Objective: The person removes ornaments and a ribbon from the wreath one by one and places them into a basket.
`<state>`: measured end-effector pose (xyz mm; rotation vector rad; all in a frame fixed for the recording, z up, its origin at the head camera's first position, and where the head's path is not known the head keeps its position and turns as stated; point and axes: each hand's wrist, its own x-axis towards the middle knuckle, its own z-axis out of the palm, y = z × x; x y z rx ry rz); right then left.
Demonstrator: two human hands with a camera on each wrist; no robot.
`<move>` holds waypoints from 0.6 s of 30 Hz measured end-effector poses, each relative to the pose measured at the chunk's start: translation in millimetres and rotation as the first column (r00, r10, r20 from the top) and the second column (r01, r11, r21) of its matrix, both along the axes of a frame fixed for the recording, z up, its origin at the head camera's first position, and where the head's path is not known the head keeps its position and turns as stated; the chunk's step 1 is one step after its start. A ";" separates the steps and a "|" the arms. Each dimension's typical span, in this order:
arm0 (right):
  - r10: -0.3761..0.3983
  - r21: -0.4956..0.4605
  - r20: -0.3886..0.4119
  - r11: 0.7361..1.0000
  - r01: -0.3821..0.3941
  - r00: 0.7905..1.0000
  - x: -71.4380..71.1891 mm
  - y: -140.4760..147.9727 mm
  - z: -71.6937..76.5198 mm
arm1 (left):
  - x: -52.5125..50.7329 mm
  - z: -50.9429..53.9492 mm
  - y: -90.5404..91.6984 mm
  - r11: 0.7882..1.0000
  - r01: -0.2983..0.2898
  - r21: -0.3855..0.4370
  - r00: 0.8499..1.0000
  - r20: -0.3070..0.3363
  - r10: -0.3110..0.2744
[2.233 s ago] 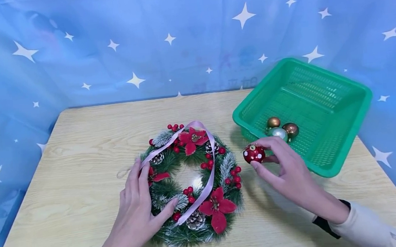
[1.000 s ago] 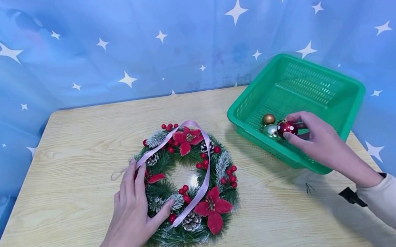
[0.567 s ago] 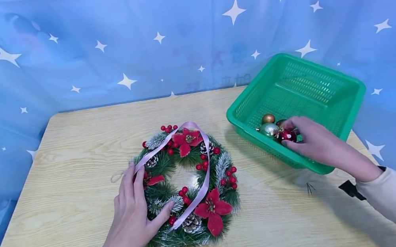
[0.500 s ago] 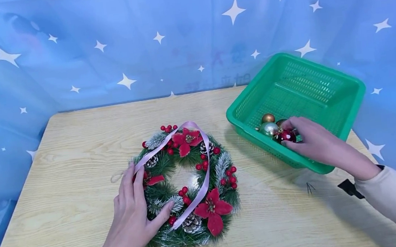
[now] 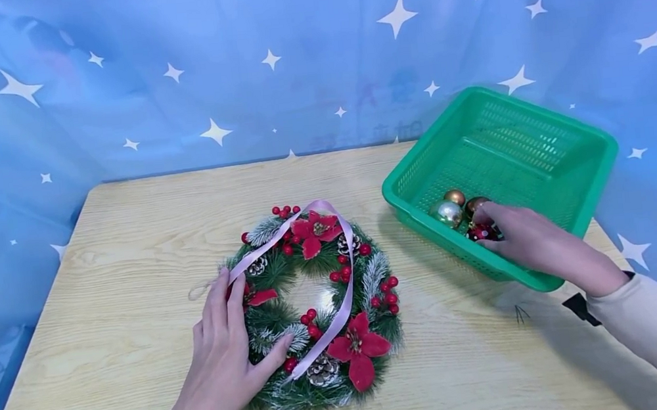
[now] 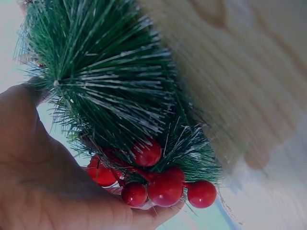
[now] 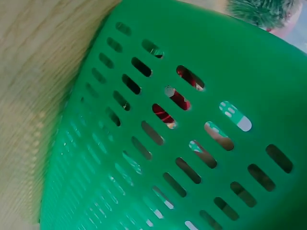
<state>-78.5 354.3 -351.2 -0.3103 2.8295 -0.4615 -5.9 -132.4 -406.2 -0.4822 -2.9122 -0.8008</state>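
The green wreath, with red poinsettias, berries, pinecones and a lilac ribbon, lies flat on the table. My left hand rests on its left side, fingers extended and thumb spread over the greenery. In the left wrist view, red berries sit against the fingers. Inside the green basket, my right hand holds a red Christmas ball with white dots between thumb and fingers. Touching or close by are a silver ball, a gold ball and a brown ball.
The basket stands at the table's back right, slightly turned. A loop of string sticks out left of the wreath. Behind the wooden table hangs a blue curtain with white stars.
My right hand has carried the red dotted ball from beside the wreath into the basket and lowered it among the other balls. The silver ball has turned. My left hand stays on the wreath.
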 end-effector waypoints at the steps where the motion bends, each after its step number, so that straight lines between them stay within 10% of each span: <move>1: 0.001 0.000 -0.001 1.000 -0.001 1.000 0.1 0.4 -0.4 | 0.2 0.1 0.2 1.000 0.000 0.001 1.000 0.001 0.000; 18: -0.112 0.015 -0.019 0.994 0.112 0.993 16.0 -6.9 8.4 | -2.4 -0.8 1.2 1.000 0.022 -0.020 0.998 -0.057 -0.023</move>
